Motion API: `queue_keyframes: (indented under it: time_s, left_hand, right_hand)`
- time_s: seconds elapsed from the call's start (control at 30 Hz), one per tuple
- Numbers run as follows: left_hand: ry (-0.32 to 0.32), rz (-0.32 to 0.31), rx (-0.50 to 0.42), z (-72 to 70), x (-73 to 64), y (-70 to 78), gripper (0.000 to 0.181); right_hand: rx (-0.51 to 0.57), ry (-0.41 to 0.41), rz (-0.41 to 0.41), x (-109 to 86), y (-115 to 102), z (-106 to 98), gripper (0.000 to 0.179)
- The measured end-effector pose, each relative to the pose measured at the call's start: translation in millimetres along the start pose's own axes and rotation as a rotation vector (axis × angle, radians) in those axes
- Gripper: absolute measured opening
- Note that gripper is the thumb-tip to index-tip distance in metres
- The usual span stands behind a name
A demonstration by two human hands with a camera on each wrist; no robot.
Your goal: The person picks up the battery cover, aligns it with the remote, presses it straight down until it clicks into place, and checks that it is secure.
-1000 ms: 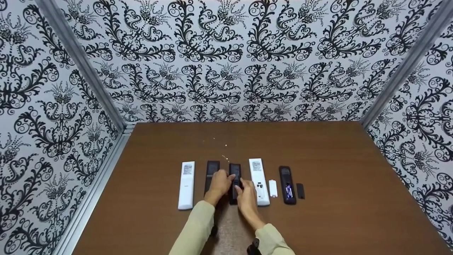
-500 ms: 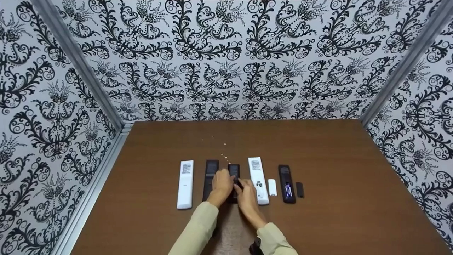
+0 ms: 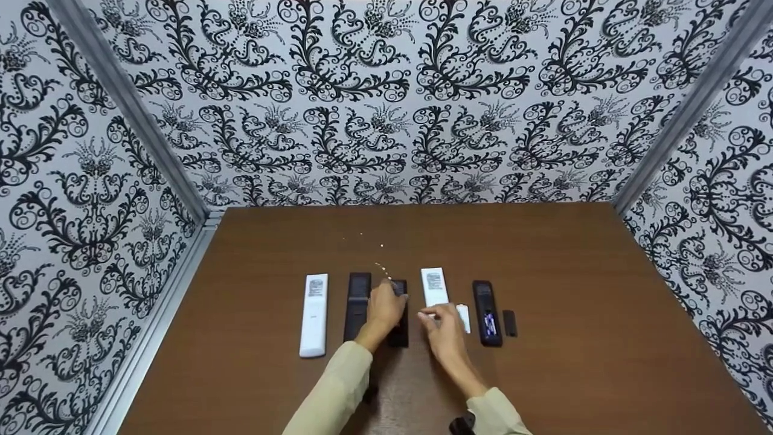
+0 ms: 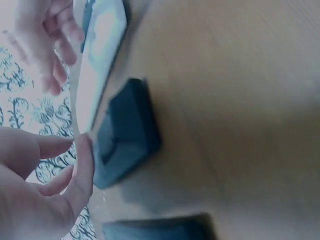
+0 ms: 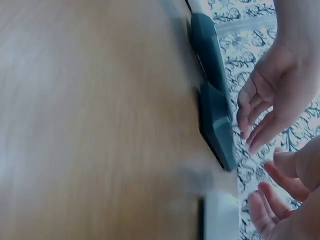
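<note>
In the head view my left hand (image 3: 385, 305) is over the middle black remote control (image 3: 398, 338) and hides much of it. The left wrist view shows its index finger right at the edge of that dark remote (image 4: 127, 132), thumb apart from the finger. My right hand (image 3: 445, 331) hovers over the lower half of a white remote control (image 3: 435, 287), its fingers loosely bent. Nothing shows between the fingers of the right hand (image 5: 280, 200) in the right wrist view. Another black remote (image 3: 360, 287) lies just left of the left hand.
A white remote (image 3: 314, 317) lies at the far left of the row. On the right are a white battery cover (image 3: 464, 317), a black remote with its battery compartment exposed (image 3: 488, 314) and a small black cover (image 3: 510, 323). Patterned walls border the brown table (image 3: 543, 241).
Both hands worked together at the middle black remote, with a small dark piece between them half a second ago. Now the right hand has moved right, over the white remote; the left stays.
</note>
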State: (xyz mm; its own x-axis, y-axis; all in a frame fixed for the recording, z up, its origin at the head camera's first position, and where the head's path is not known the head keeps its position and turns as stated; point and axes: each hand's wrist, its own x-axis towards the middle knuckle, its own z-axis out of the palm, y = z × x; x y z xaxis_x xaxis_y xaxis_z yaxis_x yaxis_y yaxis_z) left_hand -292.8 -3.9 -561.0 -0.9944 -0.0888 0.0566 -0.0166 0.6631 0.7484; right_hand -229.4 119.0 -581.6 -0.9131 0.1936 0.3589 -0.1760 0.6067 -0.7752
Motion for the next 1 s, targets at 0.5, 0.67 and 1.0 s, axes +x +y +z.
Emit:
queue_keyframes:
  time_s: [0.5, 0.67, 1.0]
  left_hand:
    - [-0.141, -0.068, -0.040, 31.2, -6.8, 45.0, 0.048]
    - [-0.165, -0.188, -0.020, 43.2, -7.5, 56.8, 0.076]
    - [-0.126, -0.317, 0.015, 58.9, -3.4, 69.6, 0.087]
  right_hand:
    - [-0.226, -0.038, 0.083, -1.7, 34, -48, 0.018]
    - [-0.270, -0.073, 0.064, -2.3, 39, -49, 0.016]
    - [-0.319, -0.120, 0.091, -4.5, 39, -48, 0.013]
